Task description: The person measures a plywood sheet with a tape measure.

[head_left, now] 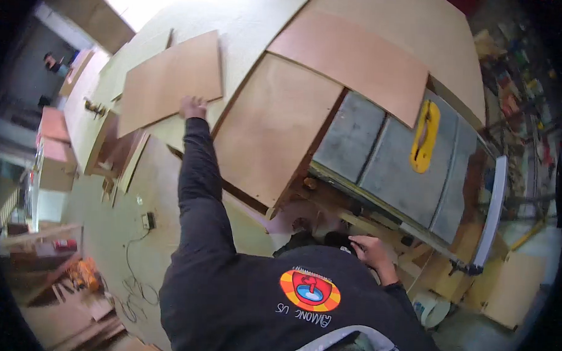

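Note:
My left hand (193, 107) reaches out at the upper left, its fingers closed on the near edge of a reddish-brown plywood panel (173, 79). This panel lies on the large pale worktop (249, 26), and its lower left corner sticks out past the worktop's edge. Close to my waist, my right hand (371, 250) is bent with its fingers drawn together. A small dark shape (337, 239) shows by its fingertips; I cannot make out what it is. Beyond the right hand stands a table saw (405, 161) with a grey metal top and a yellow blade insert (424, 140).
Another reddish panel (359, 57) overlaps the saw's far edge. A bare plywood surface (276, 123) adjoins the saw, and a metal fence rail (493, 207) runs along its right side. A cable (129, 257) lies on the floor. Another person (56, 63) is at the far left.

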A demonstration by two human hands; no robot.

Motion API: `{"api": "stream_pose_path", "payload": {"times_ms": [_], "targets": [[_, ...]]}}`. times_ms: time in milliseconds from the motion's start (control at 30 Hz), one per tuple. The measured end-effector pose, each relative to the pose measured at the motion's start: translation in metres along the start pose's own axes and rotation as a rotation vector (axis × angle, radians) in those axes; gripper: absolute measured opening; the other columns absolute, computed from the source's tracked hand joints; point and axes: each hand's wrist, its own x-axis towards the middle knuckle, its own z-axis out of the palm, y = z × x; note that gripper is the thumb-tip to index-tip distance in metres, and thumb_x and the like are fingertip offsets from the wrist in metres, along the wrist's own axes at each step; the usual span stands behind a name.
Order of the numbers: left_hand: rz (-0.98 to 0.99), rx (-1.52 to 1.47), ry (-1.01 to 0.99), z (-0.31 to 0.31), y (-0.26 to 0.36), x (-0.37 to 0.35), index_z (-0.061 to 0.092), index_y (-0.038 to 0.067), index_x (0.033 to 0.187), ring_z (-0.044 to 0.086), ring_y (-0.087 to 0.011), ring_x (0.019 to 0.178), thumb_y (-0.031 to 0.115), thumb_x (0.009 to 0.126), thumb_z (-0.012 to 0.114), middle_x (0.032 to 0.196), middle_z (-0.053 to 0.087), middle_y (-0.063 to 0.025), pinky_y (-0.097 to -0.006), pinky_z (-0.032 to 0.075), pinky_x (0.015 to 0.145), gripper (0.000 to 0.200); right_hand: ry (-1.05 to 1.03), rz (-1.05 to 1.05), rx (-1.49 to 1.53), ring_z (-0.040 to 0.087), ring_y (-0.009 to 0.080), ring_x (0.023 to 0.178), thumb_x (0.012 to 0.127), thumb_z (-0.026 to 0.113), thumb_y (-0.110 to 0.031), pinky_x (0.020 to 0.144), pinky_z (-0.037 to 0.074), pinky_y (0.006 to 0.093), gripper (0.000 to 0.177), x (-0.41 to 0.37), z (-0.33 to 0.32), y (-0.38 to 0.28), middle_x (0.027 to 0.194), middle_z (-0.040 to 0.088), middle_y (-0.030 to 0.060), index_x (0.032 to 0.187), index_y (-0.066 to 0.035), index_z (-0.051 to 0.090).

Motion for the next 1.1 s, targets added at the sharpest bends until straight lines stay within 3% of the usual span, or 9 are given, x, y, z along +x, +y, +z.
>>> {"api": "stream_pose_path", "payload": {"times_ms": [67,100,233,300,400,667,867,1000,1100], "targets": [[-0.139,0.082,-0.112,0.081,-0.032,-0.031,0.052,0.012,0.121,0.059,-0.0262,0.100,0.031,0.088,0.058,0.115,0.058,-0.0067,-0.0327,0.049,0.083,0.039,0.092,0.013,0.022,0.068,0.0304,0.086,0.079,0.067,-0.010,0.077,0.054,0.0358,0.022,-0.006,0.014,0.019,0.096,0.069,0.0151,0.100,-0.006,0.070],[-0.282,0.149,-0.378,0.116,-0.057,-0.037,0.050,0.008,0.122,0.058,-0.0279,0.102,0.031,0.088,0.060,0.119,0.055,-0.0106,-0.0384,0.050,0.088,0.042,0.170,0.040,0.048,0.068,0.0287,0.083,0.079,0.066,-0.009,0.075,0.054,0.0349,0.022,-0.005,0.016,0.024,0.095,0.069,0.0153,0.101,-0.004,0.070],[-0.800,0.211,-0.413,0.257,-0.146,-0.070,0.029,0.008,0.141,0.050,-0.0305,0.113,0.033,0.087,0.062,0.129,0.049,-0.0154,-0.0434,0.043,0.098,0.068,0.165,0.385,0.183,0.067,0.0244,0.076,0.083,0.065,-0.014,0.071,0.052,0.0346,0.025,-0.021,0.009,0.028,0.093,0.070,0.0166,0.106,-0.005,0.069],[-1.045,0.196,-0.042,0.308,-0.168,-0.080,0.034,0.007,0.130,0.051,-0.0262,0.104,0.030,0.083,0.068,0.118,0.049,-0.0096,-0.0414,0.046,0.092,0.062,0.146,0.485,0.228,0.066,0.0251,0.072,0.084,0.064,-0.019,0.069,0.051,0.0355,0.025,-0.032,0.014,0.041,0.093,0.069,0.0177,0.106,-0.007,0.069],[-0.857,0.093,-0.396,0.324,-0.234,-0.040,0.023,0.005,0.135,0.046,-0.0359,0.116,0.034,0.090,0.056,0.128,0.043,-0.0211,-0.0527,0.042,0.095,0.063,0.144,0.614,0.268,0.064,0.0235,0.073,0.086,0.064,-0.022,0.071,0.050,0.0368,0.027,-0.060,0.033,0.065,0.090,0.069,0.0184,0.107,-0.006,0.068],[-0.695,0.148,-0.356,0.382,-0.276,-0.045,0.033,0.006,0.128,0.051,-0.0319,0.110,0.030,0.090,0.056,0.121,0.049,-0.0170,-0.0491,0.045,0.092,0.051,0.155,0.934,0.262,0.063,0.0293,0.088,0.085,0.064,-0.024,0.078,0.049,0.0391,0.035,-0.094,0.057,0.099,0.099,0.067,0.0177,0.109,0.002,0.064],[-0.565,0.127,-0.228,0.384,-0.277,-0.058,0.040,0.008,0.124,0.054,-0.0289,0.106,0.027,0.090,0.056,0.116,0.054,-0.0139,-0.0464,0.047,0.090,0.042,0.465,0.707,0.216,0.064,0.0232,0.078,0.085,0.060,-0.015,0.073,0.049,0.0345,0.029,-0.126,0.100,0.160,0.090,0.068,0.0175,0.106,0.004,0.064],[-0.519,0.067,-0.210,0.395,-0.266,-0.062,0.045,0.009,0.120,0.057,-0.0269,0.103,0.025,0.090,0.056,0.112,0.057,-0.0118,-0.0447,0.049,0.088,0.037,0.294,1.004,0.549,0.061,0.0316,0.097,0.086,0.063,-0.029,0.087,0.045,0.0414,0.042,-0.122,0.075,0.164,0.111,0.063,0.0178,0.114,0.002,0.060],[-0.498,0.024,-0.351,0.404,-0.251,-0.052,0.049,0.009,0.118,0.059,-0.0254,0.101,0.024,0.090,0.055,0.109,0.059,-0.0102,-0.0433,0.050,0.087,0.033,0.171,1.029,0.155,0.060,0.0321,0.098,0.086,0.063,-0.029,0.086,0.046,0.0414,0.044,-0.111,0.051,0.129,0.112,0.062,0.0185,0.117,0.002,0.059]]}}
